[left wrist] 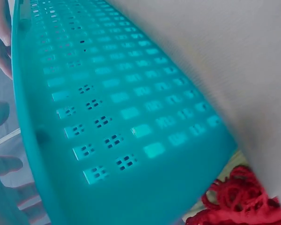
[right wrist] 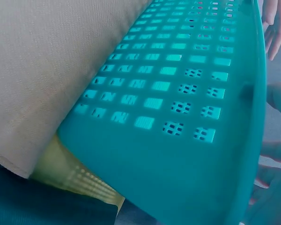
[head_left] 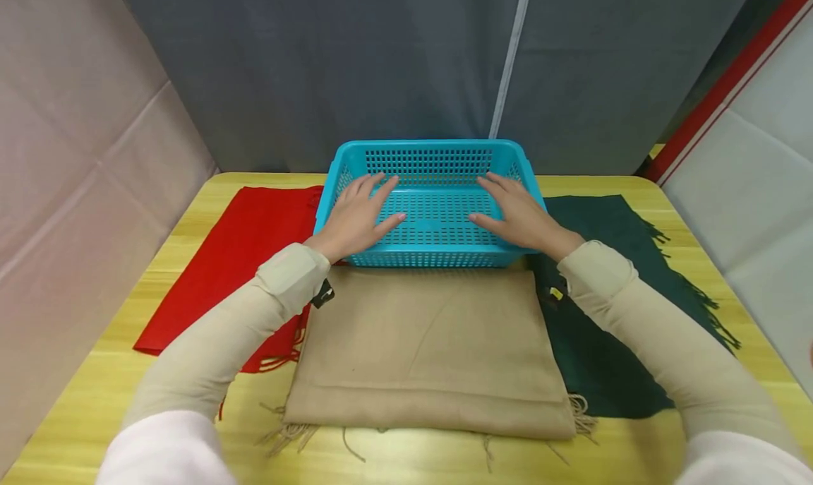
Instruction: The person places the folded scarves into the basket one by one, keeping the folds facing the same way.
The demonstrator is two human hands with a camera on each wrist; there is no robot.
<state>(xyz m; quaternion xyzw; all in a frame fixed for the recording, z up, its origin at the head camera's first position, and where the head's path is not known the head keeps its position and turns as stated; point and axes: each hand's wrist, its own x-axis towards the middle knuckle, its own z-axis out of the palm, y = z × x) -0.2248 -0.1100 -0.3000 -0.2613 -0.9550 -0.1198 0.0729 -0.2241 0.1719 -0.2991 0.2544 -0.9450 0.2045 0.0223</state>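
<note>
A blue perforated plastic basket (head_left: 432, 258) stands at the far side of the table, and its inside shows nothing in it. Over its left part is my left hand (head_left: 357, 215), fingers spread and straight. Across from it, my right hand (head_left: 517, 213) is held over the right part with the fingers extended. Neither hand grips anything; whether they touch the rim I cannot tell. In front of the basket lies a folded beige fringed scarf (head_left: 432, 344). Both wrist views show the basket's near wall (left wrist: 140, 168) close up.
A red fringed scarf (head_left: 254, 238) lies flat to the left, partly under the left arm. To the right is a dark green fringed scarf (head_left: 610, 238). Behind the wooden table (head_left: 82, 414) hangs a grey curtain (head_left: 317, 68); pale panels flank both sides.
</note>
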